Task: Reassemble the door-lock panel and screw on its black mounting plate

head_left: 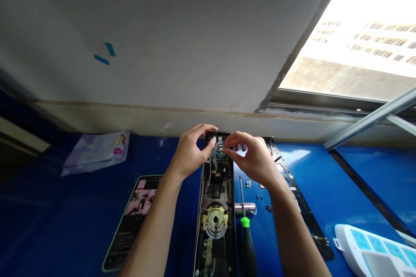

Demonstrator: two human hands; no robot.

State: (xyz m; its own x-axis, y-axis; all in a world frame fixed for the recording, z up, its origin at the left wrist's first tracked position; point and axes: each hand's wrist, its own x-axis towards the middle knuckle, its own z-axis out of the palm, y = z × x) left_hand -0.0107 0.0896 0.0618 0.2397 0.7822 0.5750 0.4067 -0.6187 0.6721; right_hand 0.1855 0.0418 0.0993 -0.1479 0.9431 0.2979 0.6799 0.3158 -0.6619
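A long, narrow black door lock housing (217, 190) lies lengthwise before me, open side up. Near its far end sits a blue circuit board (221, 154), with a pale ribbon cable (215, 162) running down from it. My left hand (194, 149) is closed round the far left edge, fingers at the top rim and thumb over the board. Above the board's right side, my right hand (248, 156) has its thumb and forefinger pinched; whatever they hold is too small to make out. A round brass-coloured spindle part (216, 220) sits lower in the housing.
A screwdriver (247, 238) with a green and black handle lies right of the housing, by a pink cylinder (248, 209) and small screws (248, 184). Further right are a black plate (307, 212) and a white power strip (373, 246). A phone (130, 225) and a packet (97, 151) lie left.
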